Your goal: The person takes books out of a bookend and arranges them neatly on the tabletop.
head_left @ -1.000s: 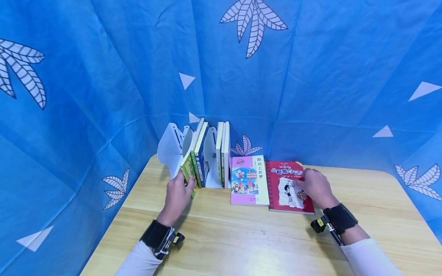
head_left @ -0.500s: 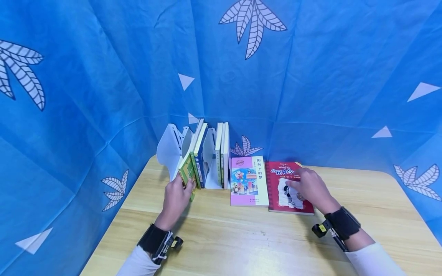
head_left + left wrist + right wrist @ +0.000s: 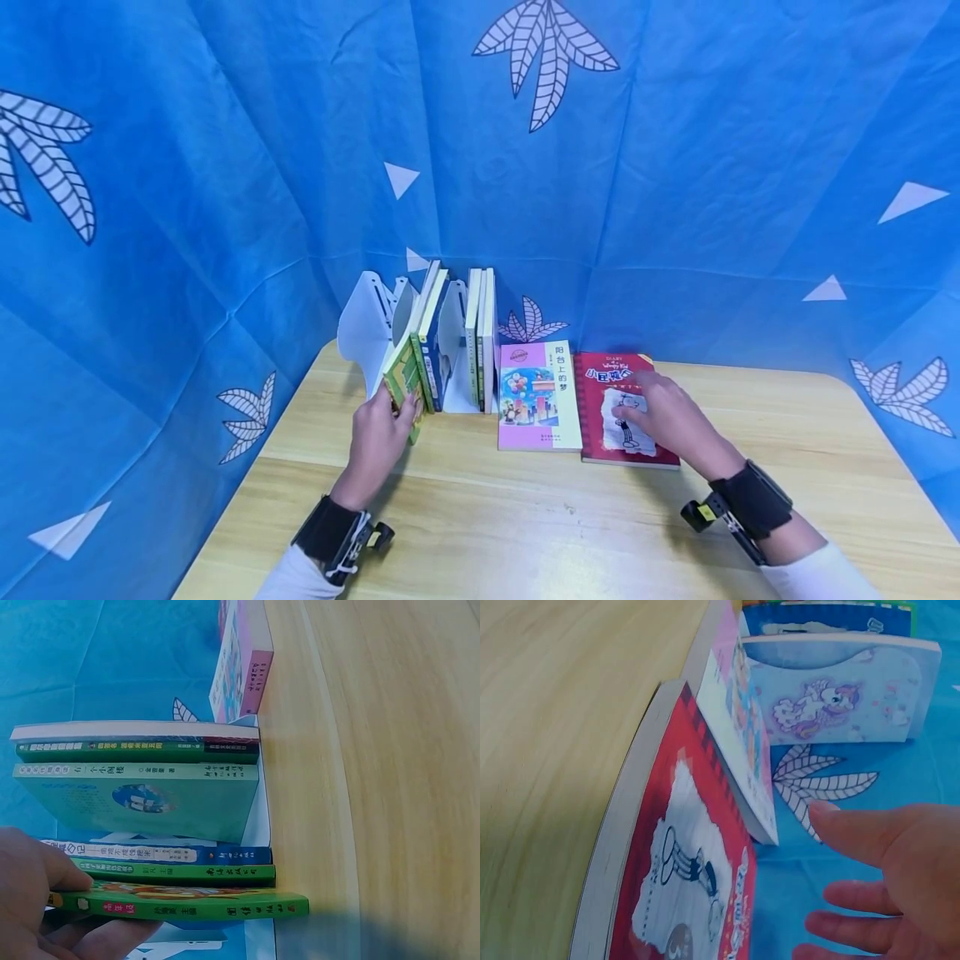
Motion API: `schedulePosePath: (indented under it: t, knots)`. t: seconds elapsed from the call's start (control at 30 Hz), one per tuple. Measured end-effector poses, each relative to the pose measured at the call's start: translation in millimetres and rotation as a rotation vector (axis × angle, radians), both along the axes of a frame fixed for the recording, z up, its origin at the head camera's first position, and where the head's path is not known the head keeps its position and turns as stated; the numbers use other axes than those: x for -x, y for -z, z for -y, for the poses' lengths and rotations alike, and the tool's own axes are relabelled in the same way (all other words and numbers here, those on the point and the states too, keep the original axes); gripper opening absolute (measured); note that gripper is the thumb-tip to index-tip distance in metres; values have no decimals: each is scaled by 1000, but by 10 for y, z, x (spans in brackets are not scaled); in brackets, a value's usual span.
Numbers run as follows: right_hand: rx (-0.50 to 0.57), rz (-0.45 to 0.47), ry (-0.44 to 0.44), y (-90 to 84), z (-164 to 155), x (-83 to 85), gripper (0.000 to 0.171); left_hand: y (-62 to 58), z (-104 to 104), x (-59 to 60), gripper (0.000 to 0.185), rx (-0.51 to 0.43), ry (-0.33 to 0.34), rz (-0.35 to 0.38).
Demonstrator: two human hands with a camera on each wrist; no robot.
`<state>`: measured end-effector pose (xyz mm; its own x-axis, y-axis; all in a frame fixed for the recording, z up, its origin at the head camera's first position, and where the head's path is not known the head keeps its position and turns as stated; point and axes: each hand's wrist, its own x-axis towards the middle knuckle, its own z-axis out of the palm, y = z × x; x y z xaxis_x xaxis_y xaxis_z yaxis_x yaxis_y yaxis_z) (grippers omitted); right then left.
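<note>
Your left hand (image 3: 381,433) grips the green book (image 3: 402,381), thumb on one cover and fingers on the other; it leans at the left end of the row in the white book stand (image 3: 360,325), near the table's (image 3: 525,517) back-left corner. Your right hand (image 3: 663,410) lies with fingers spread and relaxed on the red book (image 3: 600,408), which lies flat beside the pink book (image 3: 538,396), near the back edge.

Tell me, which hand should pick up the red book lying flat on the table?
Probably the right hand: it is spread open just over the red book. The left hand is busy gripping a green book at the white rack.
</note>
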<state>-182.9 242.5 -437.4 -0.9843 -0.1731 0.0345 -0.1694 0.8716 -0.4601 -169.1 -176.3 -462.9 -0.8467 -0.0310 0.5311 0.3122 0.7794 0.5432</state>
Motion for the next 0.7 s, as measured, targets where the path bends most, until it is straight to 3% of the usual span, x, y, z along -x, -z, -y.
schedulePosePath:
  t: [0.33, 0.7]
  knots:
    - [22, 46, -8, -80, 86, -132, 70, -3, 14, -60, 34, -9, 2, 19]
    - [17, 28, -59, -143, 159, -213, 71, -20, 2, -115, 35, -20, -7, 45]
